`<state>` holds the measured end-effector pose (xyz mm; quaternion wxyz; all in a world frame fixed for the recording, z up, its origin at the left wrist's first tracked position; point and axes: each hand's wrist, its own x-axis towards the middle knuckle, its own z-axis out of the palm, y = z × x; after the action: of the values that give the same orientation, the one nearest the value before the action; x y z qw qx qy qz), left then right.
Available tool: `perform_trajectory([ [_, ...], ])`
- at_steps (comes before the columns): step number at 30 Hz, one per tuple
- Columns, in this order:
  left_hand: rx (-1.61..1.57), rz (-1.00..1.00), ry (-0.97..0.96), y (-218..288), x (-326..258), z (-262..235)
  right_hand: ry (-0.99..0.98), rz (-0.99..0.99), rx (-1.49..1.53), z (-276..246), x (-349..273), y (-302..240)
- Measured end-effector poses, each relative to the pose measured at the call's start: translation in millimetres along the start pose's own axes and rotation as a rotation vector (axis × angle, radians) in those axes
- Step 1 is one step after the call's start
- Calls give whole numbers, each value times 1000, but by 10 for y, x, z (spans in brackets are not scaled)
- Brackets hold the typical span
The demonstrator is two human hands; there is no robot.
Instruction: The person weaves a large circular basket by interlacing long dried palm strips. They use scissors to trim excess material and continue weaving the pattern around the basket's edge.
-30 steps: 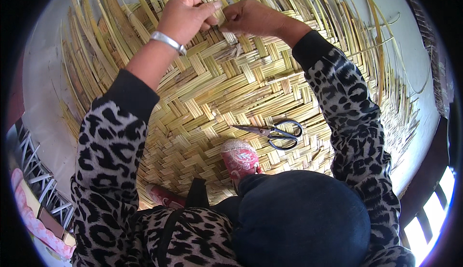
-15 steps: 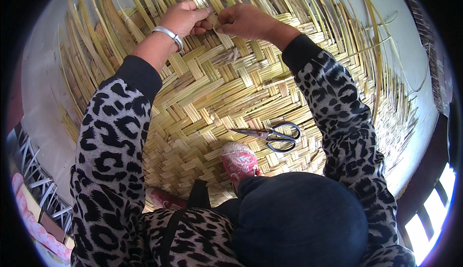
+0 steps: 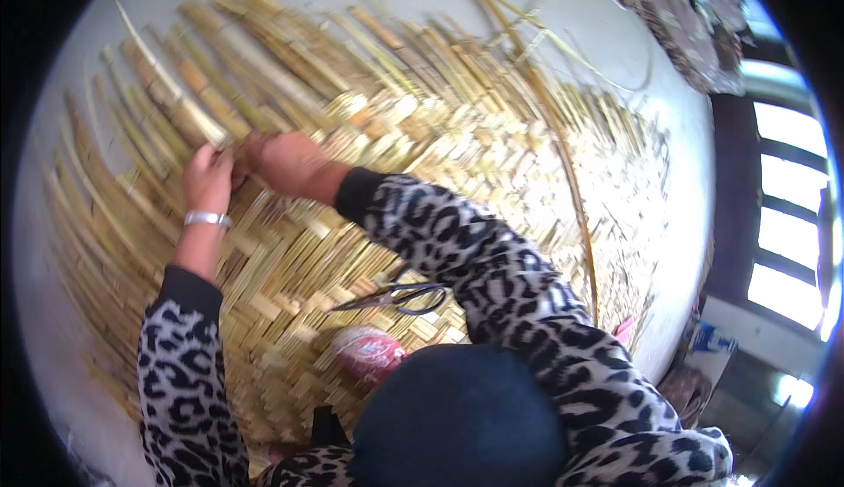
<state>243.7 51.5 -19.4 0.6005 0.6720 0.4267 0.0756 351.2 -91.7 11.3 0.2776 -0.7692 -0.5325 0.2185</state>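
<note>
On the left, the left hand (image 3: 207,179) reaches up over a big woven mat (image 3: 369,206) made of flat yellow straw strips. A silver bracelet (image 3: 206,218) sits on the wrist, and the sleeve (image 3: 180,381) below it has a spotted black and grey pattern. The fingers of this hand are curled closed on a loose straw strip (image 3: 189,122) at the edge of the woven part.

Just beside it, touching it, is the right hand (image 3: 283,162). Its fingers are bent down and pinch the same spot on the mat, where the loose strips meet the woven part. You cannot see the tips well, because the hand covers them.

The loose strips fan out from there toward the top and the left, over a pale floor (image 3: 563,21).

Lower down, near the middle, a pair of scissors (image 3: 400,296) with dark handles lies flat on the mat, just beside the right sleeve. The blades are closed. Below the scissors a pink foot (image 3: 367,351) rests on the mat, next to a dark blue knee (image 3: 457,417).

On the far right, bright windows (image 3: 787,223) shine, well away from the hands.
</note>
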Motion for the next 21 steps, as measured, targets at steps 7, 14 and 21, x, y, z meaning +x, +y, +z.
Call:
perform_trajectory([
  [7, -60, 125, 80, -130, -672, -255, 123, 43, -88, 78, -125, -122],
  [14, 196, -136, 48, -496, -1314, -1782, 192, 36, -37, -98, -436, -271],
  [21, 613, -214, -83, -1152, -2272, -3596, 690, 471, -96, -436, -3255, 379],
])
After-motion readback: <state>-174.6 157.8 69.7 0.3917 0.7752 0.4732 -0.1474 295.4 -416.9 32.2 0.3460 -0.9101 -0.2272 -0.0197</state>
